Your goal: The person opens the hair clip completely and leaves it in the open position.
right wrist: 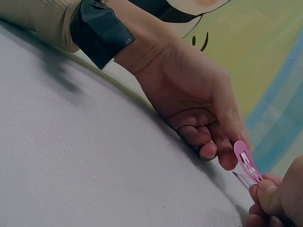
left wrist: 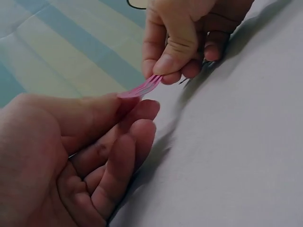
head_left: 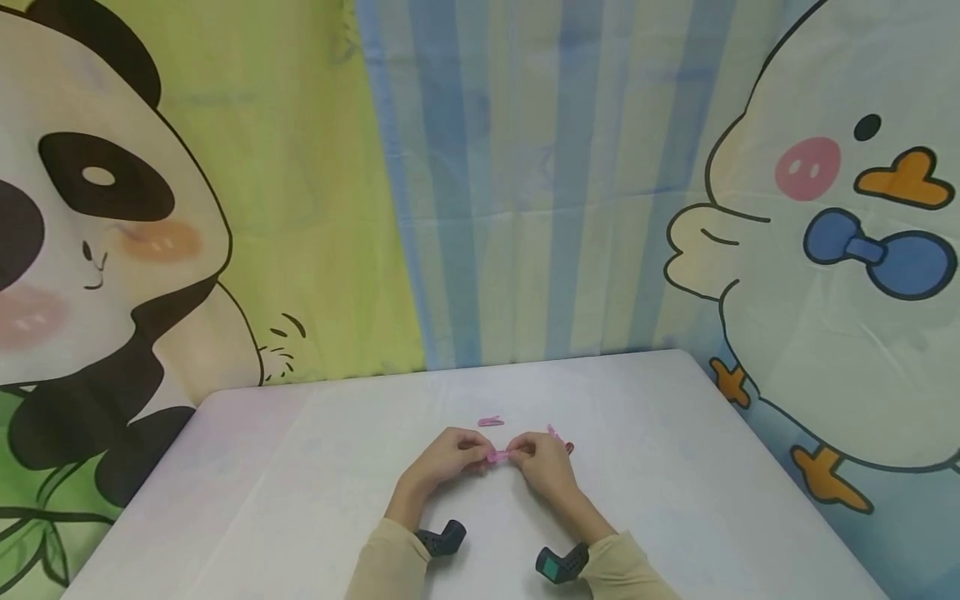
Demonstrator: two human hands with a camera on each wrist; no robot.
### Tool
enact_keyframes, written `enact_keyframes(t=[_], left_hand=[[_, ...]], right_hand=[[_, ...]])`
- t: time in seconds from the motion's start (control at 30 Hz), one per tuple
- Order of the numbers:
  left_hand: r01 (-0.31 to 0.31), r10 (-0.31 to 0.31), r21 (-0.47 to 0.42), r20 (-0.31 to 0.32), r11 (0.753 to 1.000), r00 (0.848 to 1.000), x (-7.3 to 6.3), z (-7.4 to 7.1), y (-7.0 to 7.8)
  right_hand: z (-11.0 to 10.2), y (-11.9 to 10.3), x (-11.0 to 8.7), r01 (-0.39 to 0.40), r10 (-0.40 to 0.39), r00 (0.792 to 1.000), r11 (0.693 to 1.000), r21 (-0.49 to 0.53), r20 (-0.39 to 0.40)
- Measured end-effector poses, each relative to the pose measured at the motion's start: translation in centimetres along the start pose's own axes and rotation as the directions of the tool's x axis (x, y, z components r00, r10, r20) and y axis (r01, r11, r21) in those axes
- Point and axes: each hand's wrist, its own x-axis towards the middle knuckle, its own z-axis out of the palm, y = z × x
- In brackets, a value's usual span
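Note:
A pink snap hair clip [right wrist: 247, 163] is stretched between the two hands above the white table. My left hand [head_left: 452, 456] pinches its rounded end between thumb and fingers. At the other end, my right hand [head_left: 543, 462] pinches the clip with thumb and forefinger; those fingertips hide that end. In the left wrist view, the clip [left wrist: 141, 88] bridges the gap between both thumbs. Beyond the hands a second pink clip [head_left: 491, 421] lies on the table. Another pink piece [head_left: 554, 432] shows just behind my right hand, partly hidden.
A small dark red item [head_left: 569, 447] peeks out beside the right hand. The white table [head_left: 300, 500] runs back to a curtain [head_left: 510, 208] with cartoon prints. Black wrist cameras [head_left: 444, 538] are strapped on both forearms.

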Motion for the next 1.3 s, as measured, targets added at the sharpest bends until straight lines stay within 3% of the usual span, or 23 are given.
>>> enact_keyframes(t=[0.23,0.43,0.57,0.83,1.1,1.3], left_hand=[[0.003,-0.003,-0.004,-0.019,1.000,1.000,0.2,0.2,-0.5],[-0.024,0.027,0.029,-0.091,0.999,0.995,0.4,1.1,-0.3],[-0.010,0.015,0.050,-0.103,0.999,0.995,0.2,1.1,0.0],[-0.054,0.069,0.100,-0.147,0.993,0.987,0.3,1.2,-0.4],[-0.062,0.082,0.135,-0.144,0.989,0.986,0.2,1.1,-0.5],[-0.054,0.086,0.222,-0.140,0.974,0.986,-0.1,0.9,-0.7]], right_hand=[[-0.1,-0.2,0.1,-0.032,0.031,0.999,0.999,-0.016,-0.016],[-0.6,-0.7,-0.2,-0.031,0.031,0.999,0.999,-0.019,0.020],[-0.6,-0.7,-0.3,-0.034,0.033,0.997,0.999,0.021,0.066],[-0.6,-0.2,0.0,-0.028,0.026,0.996,0.999,0.021,0.083],[-1.3,0.0,0.1,-0.038,0.034,0.994,0.999,0.029,0.108],[-1.3,0.0,0.3,-0.081,0.074,0.982,0.996,0.033,0.172]])
